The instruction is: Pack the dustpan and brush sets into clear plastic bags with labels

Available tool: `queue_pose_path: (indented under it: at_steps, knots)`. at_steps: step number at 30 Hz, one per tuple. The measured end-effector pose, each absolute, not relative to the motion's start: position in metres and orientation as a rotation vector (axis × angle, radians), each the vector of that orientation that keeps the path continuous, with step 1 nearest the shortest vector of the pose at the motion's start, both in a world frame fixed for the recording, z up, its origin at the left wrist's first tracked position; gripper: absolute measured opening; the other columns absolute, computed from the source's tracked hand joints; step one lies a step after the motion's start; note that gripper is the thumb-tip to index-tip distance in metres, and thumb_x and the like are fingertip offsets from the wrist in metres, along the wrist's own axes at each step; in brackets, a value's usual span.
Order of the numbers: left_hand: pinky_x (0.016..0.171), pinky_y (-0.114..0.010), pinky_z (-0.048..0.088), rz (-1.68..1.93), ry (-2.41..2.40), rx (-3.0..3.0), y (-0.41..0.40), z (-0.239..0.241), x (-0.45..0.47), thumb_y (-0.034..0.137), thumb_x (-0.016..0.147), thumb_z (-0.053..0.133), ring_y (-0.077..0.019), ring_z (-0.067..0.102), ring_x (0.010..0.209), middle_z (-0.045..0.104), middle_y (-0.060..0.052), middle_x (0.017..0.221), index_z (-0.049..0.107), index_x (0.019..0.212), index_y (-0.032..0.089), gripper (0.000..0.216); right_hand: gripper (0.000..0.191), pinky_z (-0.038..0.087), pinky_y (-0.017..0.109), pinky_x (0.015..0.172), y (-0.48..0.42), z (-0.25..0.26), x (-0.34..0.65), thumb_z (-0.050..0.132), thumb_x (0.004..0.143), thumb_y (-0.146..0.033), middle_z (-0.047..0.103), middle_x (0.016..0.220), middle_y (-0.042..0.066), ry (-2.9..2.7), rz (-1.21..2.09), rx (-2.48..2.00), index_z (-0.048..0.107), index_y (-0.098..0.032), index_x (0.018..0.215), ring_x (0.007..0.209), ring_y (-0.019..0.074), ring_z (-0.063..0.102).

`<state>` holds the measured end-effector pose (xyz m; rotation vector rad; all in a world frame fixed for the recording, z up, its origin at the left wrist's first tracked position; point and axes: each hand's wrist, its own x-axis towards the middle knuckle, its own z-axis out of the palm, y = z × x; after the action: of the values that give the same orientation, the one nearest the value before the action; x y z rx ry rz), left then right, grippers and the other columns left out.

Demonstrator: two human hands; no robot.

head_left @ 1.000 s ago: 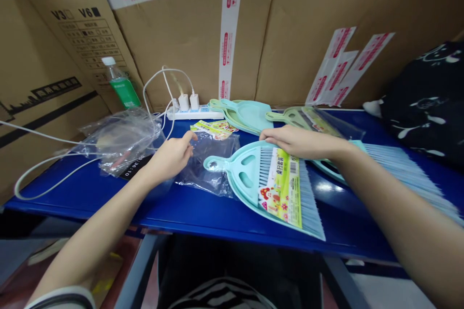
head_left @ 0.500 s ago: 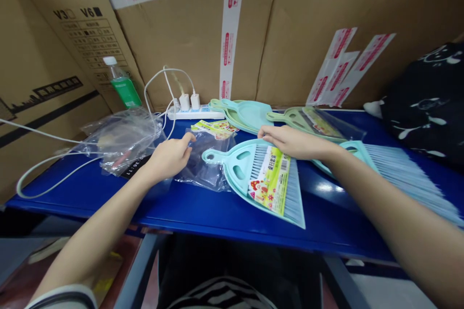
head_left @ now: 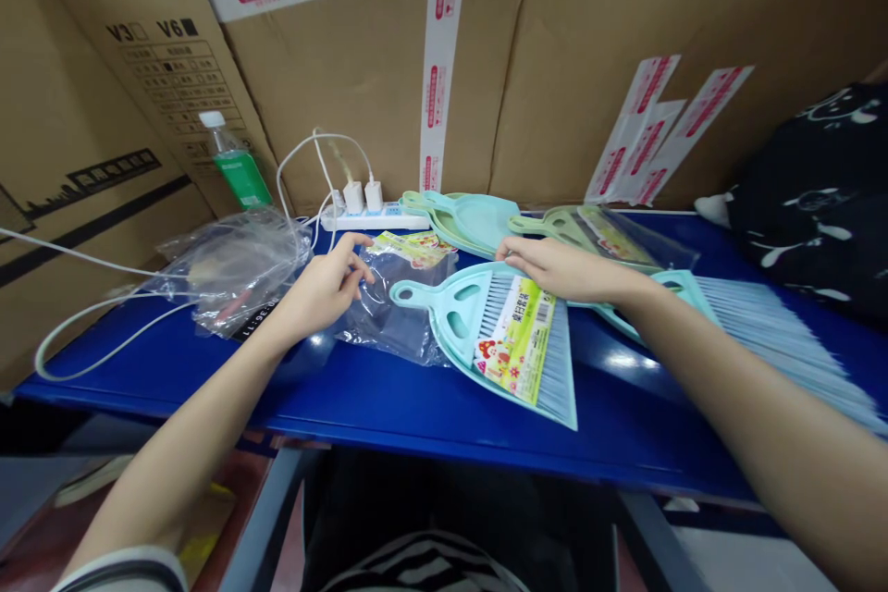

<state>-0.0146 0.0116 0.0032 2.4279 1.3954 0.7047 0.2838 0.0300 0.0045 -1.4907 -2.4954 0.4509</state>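
A teal dustpan with a small brush and a yellow-green label (head_left: 500, 336) lies on the blue table (head_left: 388, 407). My right hand (head_left: 565, 269) grips its far rim, fingers curled over the edge. A clear plastic bag (head_left: 399, 296) lies just left of the dustpan's handle. My left hand (head_left: 323, 287) pinches the bag's left edge, with the thumb and fingers closed on the plastic. A stack of colourful label cards (head_left: 416, 247) shows beyond the bag.
More dustpans (head_left: 472, 217) are stacked at the back, one bagged set (head_left: 603, 236) and a blue brush (head_left: 770, 333) lie to the right. A crumpled bag (head_left: 232, 264), power strip (head_left: 367, 217), cable, green bottle (head_left: 236, 166), cardboard boxes and a black cloth bag (head_left: 819, 194) surround the table.
My right hand has drawn the dustpan set leftward and away from me, toward the bag. My left hand has lifted its fingers and closed them on the bag's edge.
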Motion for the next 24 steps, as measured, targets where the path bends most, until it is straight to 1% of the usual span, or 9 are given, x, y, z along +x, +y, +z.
queue_pose_path:
  at_steps: [4, 8, 14, 18, 21, 24]
  knots:
    - [0.054, -0.02, 0.047, 0.673, 1.388, 2.385, 0.0107, 0.0036, -0.0135, 0.011, 0.082, 0.04, -0.0071, 0.06, 0.052, 0.069, -0.001, 0.084, 0.042, 0.111, 0.017, 0.03, 0.023, 0.043, 0.033, 0.07, 0.0311, 0.004, 0.2857, 0.028, 0.089, -0.03, 0.065, 0.086, 0.008, -2.528, 0.468, -1.395, 0.05, -0.022, 0.086, 0.077, 0.0216, 0.058]
    - [0.054, -0.02, 0.048, 0.602, 1.389, 2.307, 0.0084, 0.006, -0.0106, 0.015, 0.079, 0.045, -0.0077, 0.063, 0.052, 0.069, -0.002, 0.084, 0.045, 0.107, 0.017, 0.028, 0.023, 0.044, 0.034, 0.069, 0.0354, 0.0003, 0.2895, 0.03, 0.088, -0.029, 0.065, 0.084, 0.008, -2.479, 0.408, -1.419, 0.052, -0.022, 0.088, 0.076, 0.022, 0.059]
    - [0.054, -0.023, 0.05, 0.575, 1.369, 2.205, 0.0072, 0.0064, -0.0075, 0.024, 0.077, 0.051, -0.0128, 0.067, 0.055, 0.07, -0.001, 0.076, 0.05, 0.104, 0.017, 0.028, 0.025, 0.045, 0.034, 0.07, 0.0368, -0.0038, 0.2874, 0.028, 0.086, -0.032, 0.064, 0.082, 0.007, -2.474, 0.405, -1.404, 0.051, -0.023, 0.085, 0.076, 0.0226, 0.059]
    - [0.056, -0.023, 0.049, 0.593, 1.397, 2.26, 0.0071, 0.0062, -0.0081, 0.027, 0.077, 0.054, -0.0136, 0.066, 0.057, 0.07, 0.0, 0.069, 0.053, 0.101, 0.017, 0.026, 0.023, 0.045, 0.034, 0.07, 0.0354, -0.0037, 0.2854, 0.03, 0.085, -0.035, 0.064, 0.082, 0.007, -2.462, 0.449, -1.386, 0.05, -0.024, 0.084, 0.075, 0.0223, 0.058]
    - [0.057, -0.024, 0.047, 0.58, 1.443, 2.343, 0.0079, 0.0072, -0.0088, 0.031, 0.083, 0.047, -0.0126, 0.065, 0.056, 0.07, 0.0, 0.065, 0.054, 0.099, 0.016, 0.022, 0.024, 0.045, 0.036, 0.07, 0.0358, -0.0032, 0.2863, 0.029, 0.084, -0.036, 0.064, 0.084, 0.008, -2.418, 0.473, -1.41, 0.049, -0.024, 0.084, 0.076, 0.0234, 0.058]
    - [0.058, -0.024, 0.047, 0.55, 1.401, 2.328, 0.0093, 0.0068, -0.0094, 0.027, 0.089, 0.036, -0.0114, 0.063, 0.054, 0.071, -0.001, 0.068, 0.052, 0.106, 0.015, 0.027, 0.024, 0.045, 0.036, 0.07, 0.0366, -0.0033, 0.2869, 0.029, 0.084, -0.036, 0.064, 0.084, 0.008, -2.412, 0.479, -1.403, 0.05, -0.023, 0.084, 0.076, 0.0234, 0.058]
